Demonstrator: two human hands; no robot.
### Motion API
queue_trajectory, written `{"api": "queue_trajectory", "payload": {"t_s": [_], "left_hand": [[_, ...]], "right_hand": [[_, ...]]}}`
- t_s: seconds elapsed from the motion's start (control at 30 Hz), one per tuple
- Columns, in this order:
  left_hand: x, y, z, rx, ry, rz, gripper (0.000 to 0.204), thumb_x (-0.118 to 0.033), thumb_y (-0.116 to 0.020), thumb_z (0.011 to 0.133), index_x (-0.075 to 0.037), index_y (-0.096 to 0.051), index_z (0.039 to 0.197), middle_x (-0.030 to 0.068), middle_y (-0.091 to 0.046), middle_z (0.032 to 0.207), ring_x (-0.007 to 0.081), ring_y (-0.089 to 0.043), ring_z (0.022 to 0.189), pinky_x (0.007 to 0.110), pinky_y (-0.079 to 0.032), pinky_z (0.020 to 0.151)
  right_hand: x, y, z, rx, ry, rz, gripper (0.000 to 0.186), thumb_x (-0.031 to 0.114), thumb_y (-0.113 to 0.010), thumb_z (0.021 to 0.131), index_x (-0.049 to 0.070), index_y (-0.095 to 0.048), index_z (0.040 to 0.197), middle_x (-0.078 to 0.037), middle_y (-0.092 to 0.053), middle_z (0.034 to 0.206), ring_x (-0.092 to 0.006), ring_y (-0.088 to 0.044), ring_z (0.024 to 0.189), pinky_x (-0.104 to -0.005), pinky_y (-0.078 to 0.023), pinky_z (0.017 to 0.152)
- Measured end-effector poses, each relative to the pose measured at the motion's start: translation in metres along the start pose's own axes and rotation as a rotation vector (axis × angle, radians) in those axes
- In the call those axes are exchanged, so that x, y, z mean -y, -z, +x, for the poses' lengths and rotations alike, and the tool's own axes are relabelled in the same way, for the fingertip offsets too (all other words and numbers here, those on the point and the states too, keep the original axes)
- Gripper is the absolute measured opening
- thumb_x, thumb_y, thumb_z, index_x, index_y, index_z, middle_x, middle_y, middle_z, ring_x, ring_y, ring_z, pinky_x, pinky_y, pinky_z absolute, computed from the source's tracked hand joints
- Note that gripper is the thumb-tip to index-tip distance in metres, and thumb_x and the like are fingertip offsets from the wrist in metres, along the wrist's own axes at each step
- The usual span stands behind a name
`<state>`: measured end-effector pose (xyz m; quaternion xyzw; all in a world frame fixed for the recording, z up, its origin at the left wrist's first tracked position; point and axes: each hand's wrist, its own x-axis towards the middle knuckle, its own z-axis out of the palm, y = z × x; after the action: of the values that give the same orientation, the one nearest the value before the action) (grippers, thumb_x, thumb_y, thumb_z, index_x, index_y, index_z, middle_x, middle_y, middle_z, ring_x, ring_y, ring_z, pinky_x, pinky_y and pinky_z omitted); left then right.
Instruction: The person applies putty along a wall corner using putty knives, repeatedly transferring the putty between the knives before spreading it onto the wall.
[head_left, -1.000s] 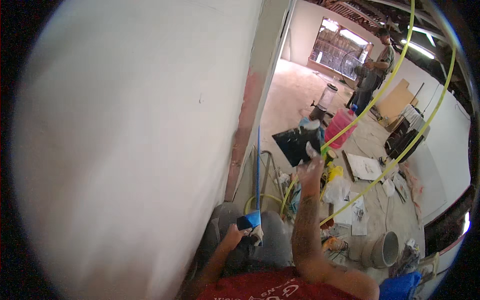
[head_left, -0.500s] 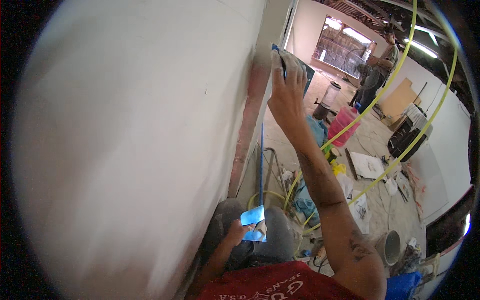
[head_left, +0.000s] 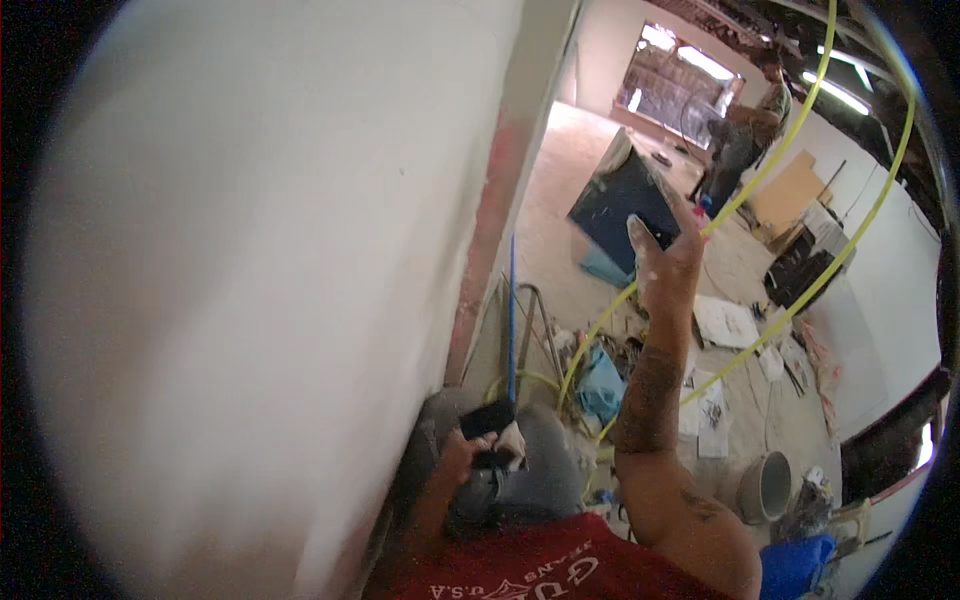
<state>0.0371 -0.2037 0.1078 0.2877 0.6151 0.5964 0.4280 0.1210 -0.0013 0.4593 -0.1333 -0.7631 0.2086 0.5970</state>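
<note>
My right hand (head_left: 668,262) is raised off the wall, closed round a wide flat putty knife (head_left: 612,200). Its dark blade faces me, with pale putty along the top edge and white dust on my thumb. Low over my lap, my left hand (head_left: 460,455) grips a smaller dark putty knife (head_left: 488,418), and a lump of whitish putty (head_left: 511,446) clings to its blade. To the left rises a large pale wall (head_left: 250,250), ending in a corner edge (head_left: 490,200) with a reddish-brown strip.
Yellow hose (head_left: 765,180) loops through the air on the right. A blue pole (head_left: 512,310) stands beside the wall's end. On the floor lie a bucket (head_left: 765,487), a white board (head_left: 726,321) and blue cloth or plastic (head_left: 600,385). A person (head_left: 745,130) stands farther back.
My right hand has left the wall's edge, swinging right and down with its putty knife, whose blade now faces me. My left hand has shifted slightly left; its blade has turned from bright blue to dark.
</note>
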Motion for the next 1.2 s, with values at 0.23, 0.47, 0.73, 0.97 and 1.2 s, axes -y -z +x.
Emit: {"api": "queue_trajectory", "payload": {"t_s": [0.23,0.47,0.73,0.97,1.2], "left_hand": [[-0.002,0.031,-0.007,-0.055,-0.473,0.891,0.054,-0.01,-0.07,0.058,0.0,-0.056,0.11,0.0231,-0.055,0.108,0.0346,-0.049,0.107,0.047,-0.032,0.096],[-0.029,0.0,-0.002,0.003,-0.046,-0.574,0.054,-0.01,-0.069,0.061,-0.001,-0.054,0.112,0.0208,-0.056,0.11,0.0365,-0.051,0.105,0.045,-0.036,0.096],[0.003,0.023,0.0,0.115,-0.585,0.67,0.048,-0.011,-0.065,0.062,-0.006,-0.06,0.11,0.0196,-0.055,0.113,0.0373,-0.054,0.099,0.041,-0.039,0.089],[-0.035,0.014,-0.015,-0.074,-0.707,0.527,0.056,-0.002,-0.065,0.054,-0.004,-0.06,0.11,0.0188,-0.056,0.113,0.0372,-0.053,0.099,0.04,-0.038,0.09],[-0.117,0.001,-0.029,-0.211,-0.503,0.701,0.049,-0.004,-0.068,0.058,-0.004,-0.06,0.106,0.0151,-0.062,0.101,0.0326,-0.056,0.097,0.039,-0.043,0.086]], "right_hand": [[-0.063,0.014,-0.051,-0.127,-0.81,1.101,0.034,0.001,-0.054,0.081,-0.001,-0.052,0.115,-0.012,-0.061,0.103,-0.0217,-0.063,0.081,-0.0338,-0.054,0.071],[-0.076,0.014,-0.103,-0.072,-1.058,1.186,0.033,0.003,-0.06,0.078,0.0,-0.056,0.111,-0.013,-0.062,0.105,-0.0265,-0.062,0.091,-0.0366,-0.053,0.077],[-0.06,0.006,-0.063,0.203,-0.133,0.067,0.049,-0.002,-0.068,0.068,-0.001,-0.055,0.115,-0.018,-0.051,0.122,-0.0246,-0.054,0.107,-0.0315,-0.043,0.091],[-0.068,0.016,-0.086,0.147,-0.611,0.323,0.039,0.0,-0.071,0.066,0.0,-0.063,0.104,-0.018,-0.051,0.123,-0.0248,-0.052,0.11,-0.0327,-0.04,0.094],[-0.046,0.027,-0.149,0.439,-0.624,0.43,0.054,-0.002,-0.06,0.071,0.001,-0.043,0.122,-0.012,-0.052,0.114,-0.0215,-0.049,0.109,-0.0335,-0.036,0.095]]}}
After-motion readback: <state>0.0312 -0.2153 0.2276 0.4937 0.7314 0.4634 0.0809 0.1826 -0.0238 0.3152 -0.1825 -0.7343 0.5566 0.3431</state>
